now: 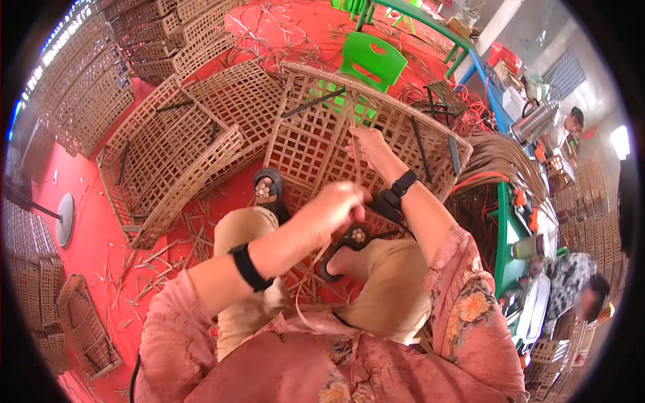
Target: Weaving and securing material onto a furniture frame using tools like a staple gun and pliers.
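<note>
The left hand (339, 207), slightly blurred near the middle of the frame, is closed with its fingers curled; whether it grips anything cannot be told. Above it and slightly to the right, the right hand (371, 148) has its fingers drawn together at the central rib of a woven lattice panel (316, 127), and a thin brown strip (358, 172) runs between the two hands. The panel lies at upper centre, in front of the person's dark sandals, with dark bars fixed across it. Beside it, at left of centre, rests a second woven frame (164, 144). Loose offcuts (161, 269) litter the red floor (185, 245). A green plastic chair (373, 59) stands at top centre, behind the panel. At right, a bundle of brown strands (504, 158) lies beside a green bench (505, 235), with two co-workers farther out, while stacked woven baskets (87, 87) fill the upper left
</note>
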A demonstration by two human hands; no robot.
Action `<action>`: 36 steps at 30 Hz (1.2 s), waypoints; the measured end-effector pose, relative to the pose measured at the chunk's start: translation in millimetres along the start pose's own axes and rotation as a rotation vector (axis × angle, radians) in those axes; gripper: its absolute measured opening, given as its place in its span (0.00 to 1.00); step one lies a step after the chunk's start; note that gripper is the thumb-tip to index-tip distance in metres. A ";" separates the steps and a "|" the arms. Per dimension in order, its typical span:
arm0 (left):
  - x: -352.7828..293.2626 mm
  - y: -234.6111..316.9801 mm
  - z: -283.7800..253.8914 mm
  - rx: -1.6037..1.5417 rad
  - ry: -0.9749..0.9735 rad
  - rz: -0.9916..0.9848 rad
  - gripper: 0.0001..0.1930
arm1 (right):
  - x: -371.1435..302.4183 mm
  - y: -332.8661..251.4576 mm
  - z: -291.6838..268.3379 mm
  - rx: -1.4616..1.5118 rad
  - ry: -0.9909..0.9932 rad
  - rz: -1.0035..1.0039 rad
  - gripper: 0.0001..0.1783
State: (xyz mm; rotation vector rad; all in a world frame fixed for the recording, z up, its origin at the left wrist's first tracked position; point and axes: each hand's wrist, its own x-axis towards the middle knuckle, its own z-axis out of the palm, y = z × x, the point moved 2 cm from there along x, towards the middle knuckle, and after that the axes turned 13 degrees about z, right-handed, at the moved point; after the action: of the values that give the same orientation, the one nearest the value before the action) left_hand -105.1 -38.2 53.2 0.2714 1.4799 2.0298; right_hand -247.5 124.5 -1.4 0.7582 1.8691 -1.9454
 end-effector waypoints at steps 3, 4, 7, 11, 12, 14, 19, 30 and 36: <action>-8.9 2.8 -0.8 0.284 -0.143 0.094 0.15 | 41.2 -12.0 14.7 0.064 -0.039 0.035 0.18; -6.5 3.7 -5.5 0.326 -0.183 0.067 0.17 | 55.3 -18.4 6.5 0.014 -0.099 -0.012 0.17; 2.9 12.3 -17.6 0.543 -0.393 0.098 0.20 | 85.2 -32.6 8.3 0.166 -0.069 -0.036 0.13; 55.7 43.4 -55.8 0.898 -0.894 0.130 0.22 | 88.2 -40.6 0.3 -0.045 -0.017 0.016 0.13; 91.6 46.3 -74.6 1.018 -0.793 0.213 0.22 | 86.5 -39.8 -4.7 -0.052 0.011 0.024 0.13; 173.8 34.3 -120.8 0.787 -0.531 0.199 0.20 | 85.3 -40.3 -17.8 0.040 -0.042 0.004 0.11; 295.0 -18.7 -176.8 0.518 0.320 0.427 0.13 | 75.4 -31.9 -17.1 -0.023 0.066 -0.065 0.08; 343.8 -50.0 -134.9 0.555 0.439 0.526 0.19 | 57.6 -35.4 -19.9 -0.185 0.110 -0.128 0.16; 352.7 -48.1 -131.0 0.416 0.396 0.569 0.14 | 49.9 -28.2 -21.8 -0.115 0.151 -0.154 0.15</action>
State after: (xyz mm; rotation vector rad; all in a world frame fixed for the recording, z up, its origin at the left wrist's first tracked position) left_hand -433.8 71.0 -101.4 0.5314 2.2841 2.2727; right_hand -300.7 154.2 -7.7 0.7658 2.1679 -1.8960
